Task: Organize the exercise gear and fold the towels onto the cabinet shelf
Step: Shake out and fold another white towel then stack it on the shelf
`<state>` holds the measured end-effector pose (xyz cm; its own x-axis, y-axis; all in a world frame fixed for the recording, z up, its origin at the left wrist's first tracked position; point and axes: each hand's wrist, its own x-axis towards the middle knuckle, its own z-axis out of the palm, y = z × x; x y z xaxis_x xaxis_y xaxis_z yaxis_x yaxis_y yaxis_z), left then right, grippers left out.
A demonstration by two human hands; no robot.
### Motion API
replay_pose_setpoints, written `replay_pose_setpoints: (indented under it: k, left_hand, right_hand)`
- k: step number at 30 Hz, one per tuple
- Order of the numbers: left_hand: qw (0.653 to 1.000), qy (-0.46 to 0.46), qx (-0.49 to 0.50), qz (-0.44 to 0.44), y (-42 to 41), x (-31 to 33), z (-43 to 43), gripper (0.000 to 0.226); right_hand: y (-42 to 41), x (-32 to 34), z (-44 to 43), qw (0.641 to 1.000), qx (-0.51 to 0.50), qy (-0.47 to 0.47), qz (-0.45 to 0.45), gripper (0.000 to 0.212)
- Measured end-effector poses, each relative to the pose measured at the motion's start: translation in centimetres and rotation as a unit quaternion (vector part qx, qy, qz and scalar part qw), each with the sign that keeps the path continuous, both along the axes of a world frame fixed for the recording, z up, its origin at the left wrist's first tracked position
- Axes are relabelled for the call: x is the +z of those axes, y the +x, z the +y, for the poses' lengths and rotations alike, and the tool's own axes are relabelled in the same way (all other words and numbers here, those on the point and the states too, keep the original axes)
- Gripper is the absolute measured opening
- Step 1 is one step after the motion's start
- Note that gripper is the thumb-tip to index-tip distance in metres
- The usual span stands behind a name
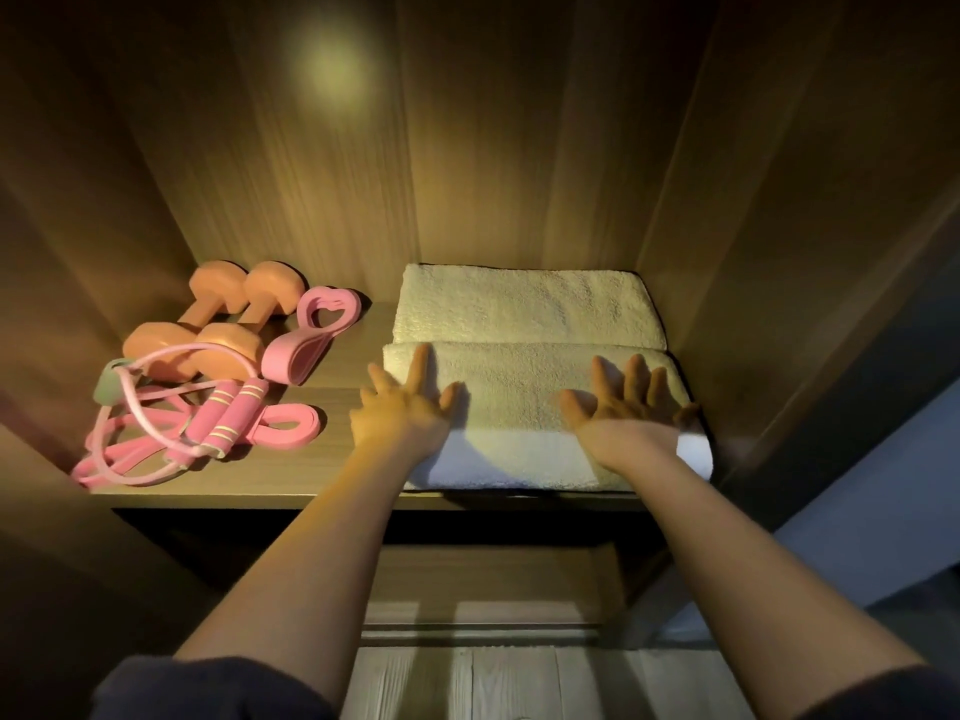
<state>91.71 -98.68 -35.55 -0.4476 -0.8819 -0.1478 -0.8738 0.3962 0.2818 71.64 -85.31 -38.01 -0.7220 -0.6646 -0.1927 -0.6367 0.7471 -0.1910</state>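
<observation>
- White folded front towel (pixel 519 439) lies on the wooden shelf (pixel 337 371), centre right of frame, its front edge at the shelf lip.
- Back towel (pixel 524 304), also folded, touches it from behind.
- Left hand (pixel 408 407) rests flat on the front towel's left end, fingers straight and spread.
- Right hand (pixel 623 407) rests flat on its right end, fingers spread.
- Two orange dumbbells (pixel 208 330) sit side by side, centre left.
- Pink heart-shaped band (pixel 311 335) lies just right of them.
- Pink jump rope (pixel 228 413) is tangled with loop bands in front of the dumbbells.
</observation>
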Motion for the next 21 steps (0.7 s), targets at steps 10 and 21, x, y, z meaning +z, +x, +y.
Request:
replay_pose_setpoints:
  k: [10,21]
  left_hand:
    - [0.925,0.053,0.155,0.342,5.3,-0.7,-0.8,0.028]
    - [0.874,0.337,0.100,0.336,4.4,4.0,-2.8,0.020]
  right_hand:
    - [3.2,2.8,-2.4,0.996,0.080,-0.030,0.006,0.060]
    - [8.9,1.7,-7.7,0.965,0.215,-0.145,0.042,0.045]
